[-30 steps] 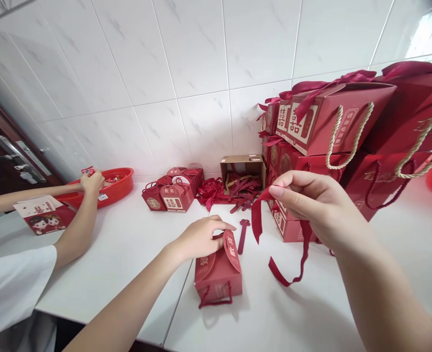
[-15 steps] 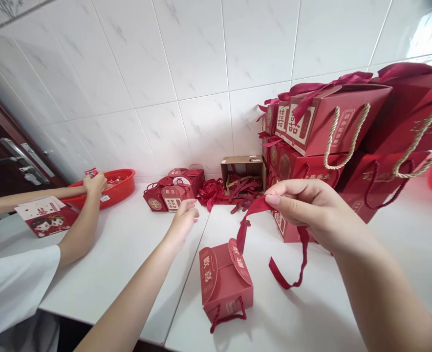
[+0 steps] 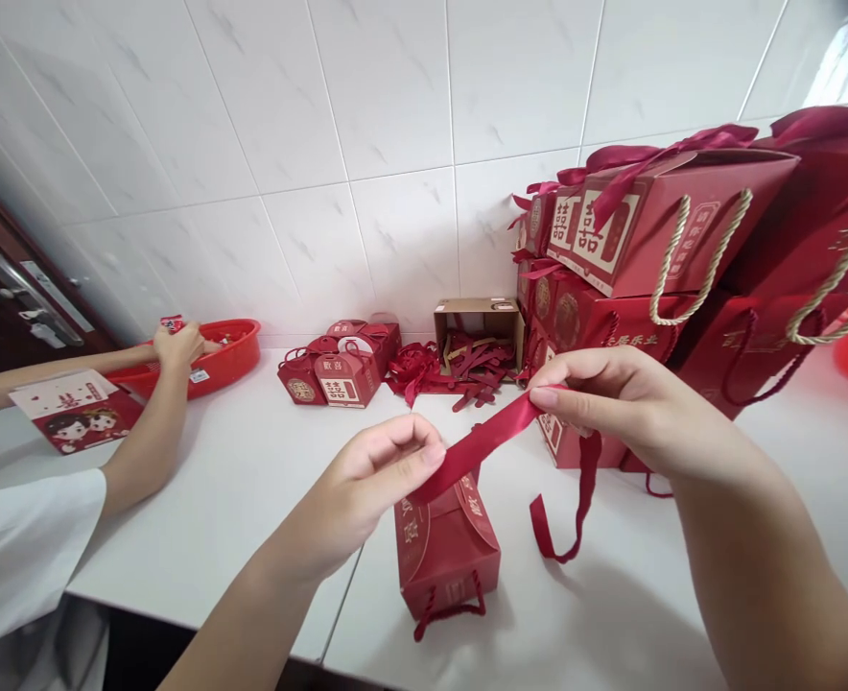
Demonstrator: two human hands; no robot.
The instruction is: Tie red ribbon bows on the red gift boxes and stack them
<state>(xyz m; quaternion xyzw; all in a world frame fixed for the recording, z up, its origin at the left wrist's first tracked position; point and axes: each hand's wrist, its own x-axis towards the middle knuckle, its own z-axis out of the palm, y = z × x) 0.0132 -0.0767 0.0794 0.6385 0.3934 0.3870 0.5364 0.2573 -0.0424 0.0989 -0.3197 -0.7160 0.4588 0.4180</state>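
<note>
A dark red ribbon (image 3: 488, 437) stretches between my two hands above the table. My left hand (image 3: 366, 489) pinches it between thumb and fingers. Higher and to the right, my right hand (image 3: 611, 408) pinches the same ribbon, and a loose tail hangs below that hand with its curled end near the tabletop. Beneath the ribbon stands a closed red gift box (image 3: 449, 557) with rounded top flaps and a red rope handle; the ribbon and my left hand hide part of its top.
Red gift boxes with bows (image 3: 632, 230) are stacked at the right. Small red boxes (image 3: 338, 369) and a cardboard box (image 3: 478, 336) spilling ribbons stand by the wall. At left, a co-worker's hand (image 3: 179, 344) holds a small red packet over a red basin (image 3: 229, 369), beside an open printed box (image 3: 82, 413).
My left hand has moved right and closed on the ribbon, which is now stretched between both hands. My right hand keeps its pinch in nearly the same place.
</note>
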